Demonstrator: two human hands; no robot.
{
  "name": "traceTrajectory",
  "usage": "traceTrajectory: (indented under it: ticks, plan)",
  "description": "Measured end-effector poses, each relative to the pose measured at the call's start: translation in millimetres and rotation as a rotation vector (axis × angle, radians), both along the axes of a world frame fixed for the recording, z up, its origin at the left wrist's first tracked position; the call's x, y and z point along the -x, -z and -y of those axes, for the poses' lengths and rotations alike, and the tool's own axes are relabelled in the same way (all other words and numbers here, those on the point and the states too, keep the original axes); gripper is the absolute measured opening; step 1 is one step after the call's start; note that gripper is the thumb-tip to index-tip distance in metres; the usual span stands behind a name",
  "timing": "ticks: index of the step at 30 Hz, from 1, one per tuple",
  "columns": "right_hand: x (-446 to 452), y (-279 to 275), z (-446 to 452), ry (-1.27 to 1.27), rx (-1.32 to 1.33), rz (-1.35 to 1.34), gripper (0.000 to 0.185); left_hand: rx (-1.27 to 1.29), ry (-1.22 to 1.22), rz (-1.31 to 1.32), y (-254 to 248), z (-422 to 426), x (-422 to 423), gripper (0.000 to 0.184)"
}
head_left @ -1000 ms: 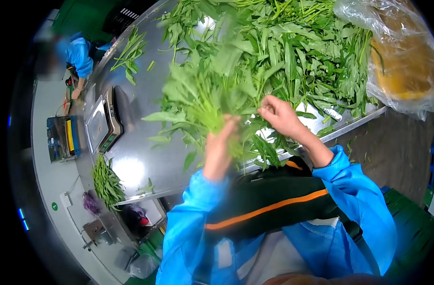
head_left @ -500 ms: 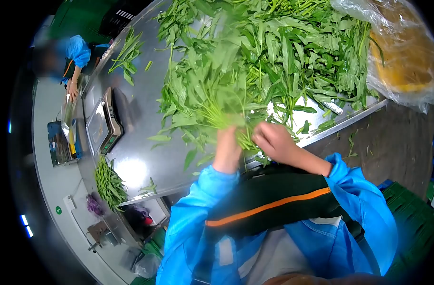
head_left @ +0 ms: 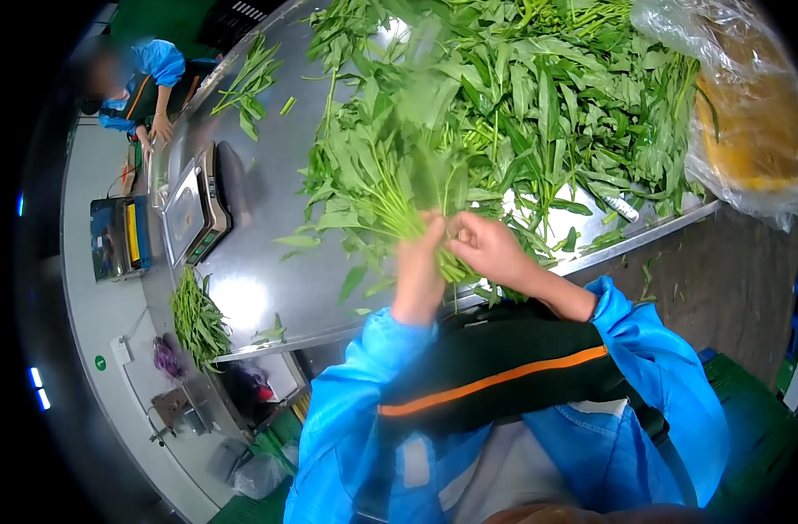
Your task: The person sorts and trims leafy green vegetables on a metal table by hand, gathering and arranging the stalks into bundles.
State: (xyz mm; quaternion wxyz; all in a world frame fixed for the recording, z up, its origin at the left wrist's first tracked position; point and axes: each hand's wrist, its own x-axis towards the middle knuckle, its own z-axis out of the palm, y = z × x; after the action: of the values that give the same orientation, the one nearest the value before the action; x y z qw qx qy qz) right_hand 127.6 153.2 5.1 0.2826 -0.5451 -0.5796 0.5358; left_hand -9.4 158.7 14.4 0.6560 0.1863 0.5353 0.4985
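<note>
My left hand (head_left: 419, 266) is closed around a bunch of water spinach (head_left: 390, 196); its leaves fan up and away, and the cut stem ends stick out by my palm. Just to the right, my right hand (head_left: 488, 248) has its fingers pinched at a thin stem (head_left: 449, 194) beside the bunch, partly smeared by motion. Beyond both hands spreads a large heap of loose water spinach (head_left: 547, 96), covering much of the steel table (head_left: 281, 201). A white marker-like tube (head_left: 622, 207) lies near the heap's right edge.
A weighing scale (head_left: 198, 210) stands on the left. A tied-looking green bunch (head_left: 198, 319) hangs at the near-left corner, and a few sprigs (head_left: 249, 87) lie farther back. Plastic film over a yellow container (head_left: 753, 122) is at right. A co-worker in blue sleeves (head_left: 159, 61) works far left.
My right hand has risen slightly and moved left, toward the left hand's fingers. The left hand still grips the bunch. The view has shifted a little; the co-worker's hands have moved.
</note>
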Motion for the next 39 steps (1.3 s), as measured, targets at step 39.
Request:
traceTrajectory:
  ticks: [39]
  plan:
    - [19.4, -9.3, -8.1, -0.029, -0.714, 0.502, 0.018, 0.003, 0.087, -0.073, -1.3, -20.5, 32.6, 0.014]
